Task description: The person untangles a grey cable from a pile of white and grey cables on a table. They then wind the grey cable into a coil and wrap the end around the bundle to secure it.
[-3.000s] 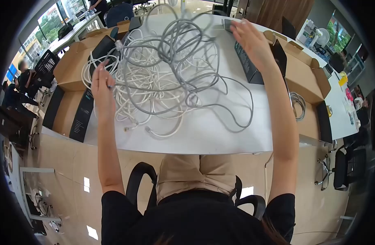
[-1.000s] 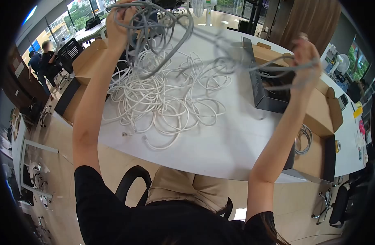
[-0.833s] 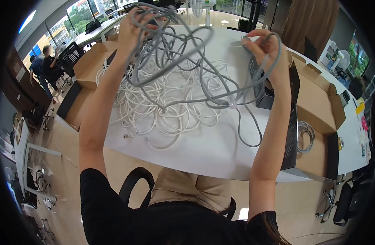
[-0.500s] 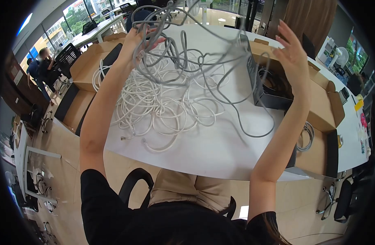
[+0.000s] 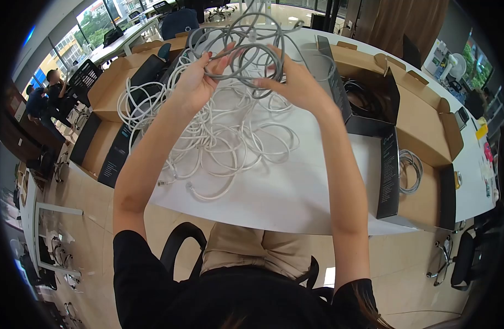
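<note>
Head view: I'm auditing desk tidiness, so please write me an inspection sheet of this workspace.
Surface: white table, partly covered.
Job's things: gray cable, looped and raised above the table.
Clutter: left box, right box and dark box, all open.
Grip: left hand and right hand, both holding the gray cable.
Cables: white cables tangled on the table; gray coil in the right box.
Surroundings: fan at right, people at left.

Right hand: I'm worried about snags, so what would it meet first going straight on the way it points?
The right hand would first meet the grey cable loops at its grip; beyond them, probably the left hand, though depth is unclear.
</note>
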The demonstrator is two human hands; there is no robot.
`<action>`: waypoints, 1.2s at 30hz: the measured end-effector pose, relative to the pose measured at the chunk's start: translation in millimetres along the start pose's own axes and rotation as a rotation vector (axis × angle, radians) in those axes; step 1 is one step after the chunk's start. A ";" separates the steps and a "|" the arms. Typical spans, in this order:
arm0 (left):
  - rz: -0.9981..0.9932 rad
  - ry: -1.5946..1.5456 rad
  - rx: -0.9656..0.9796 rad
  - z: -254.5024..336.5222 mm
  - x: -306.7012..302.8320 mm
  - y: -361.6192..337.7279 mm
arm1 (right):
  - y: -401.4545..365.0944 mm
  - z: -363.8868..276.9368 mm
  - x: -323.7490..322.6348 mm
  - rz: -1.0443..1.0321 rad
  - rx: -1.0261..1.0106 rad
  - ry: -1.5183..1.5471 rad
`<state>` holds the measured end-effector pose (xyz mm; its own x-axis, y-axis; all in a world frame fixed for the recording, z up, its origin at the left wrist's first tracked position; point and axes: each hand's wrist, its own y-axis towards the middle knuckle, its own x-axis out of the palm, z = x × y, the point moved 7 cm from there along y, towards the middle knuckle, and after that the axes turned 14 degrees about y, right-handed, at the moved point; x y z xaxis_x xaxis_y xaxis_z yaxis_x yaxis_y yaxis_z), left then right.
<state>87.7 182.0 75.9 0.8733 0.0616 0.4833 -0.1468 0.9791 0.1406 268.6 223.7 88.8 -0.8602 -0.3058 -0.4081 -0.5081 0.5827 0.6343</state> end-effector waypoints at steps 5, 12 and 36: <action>0.050 0.310 0.006 11.9 -11.2 -4.0 | 9.8 24.9 -11.6 -0.010 0.105 0.408; 0.041 0.767 0.099 32.8 -48.1 4.7 | 4.6 15.9 -66.5 0.183 0.124 0.373; -0.051 1.026 0.428 34.8 -42.0 -16.6 | -19.1 32.6 19.3 -0.492 0.330 -0.115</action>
<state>37.3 156.4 83.3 0.8239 0.3477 -0.4476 -0.0747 0.8495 0.5223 263.2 231.2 47.4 -0.5078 -0.5265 -0.6819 -0.7890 0.6020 0.1226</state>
